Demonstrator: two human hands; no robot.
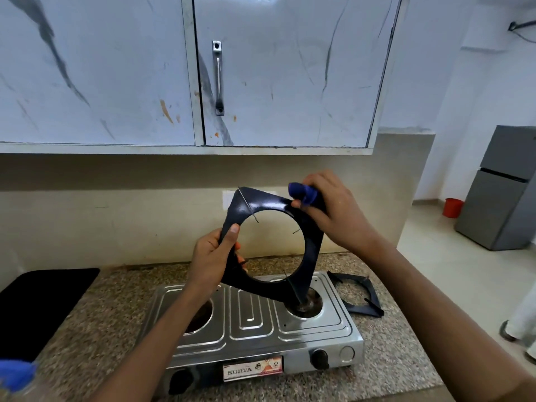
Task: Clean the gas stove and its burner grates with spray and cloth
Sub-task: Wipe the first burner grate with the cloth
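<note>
granite counter (95, 311), "surya" stove (252, 323), hands (213, 258) (336, 210) wiping grate (275, 242)

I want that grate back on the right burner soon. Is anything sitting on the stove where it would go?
Nothing visible blocks it. The held grate, gripped by the left hand and wiped with the blue cloth in the right hand, hangs over the right burner. The second grate lies off the stove, on the counter.

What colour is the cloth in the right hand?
Blue; the cloth shows best in the head view.
</note>
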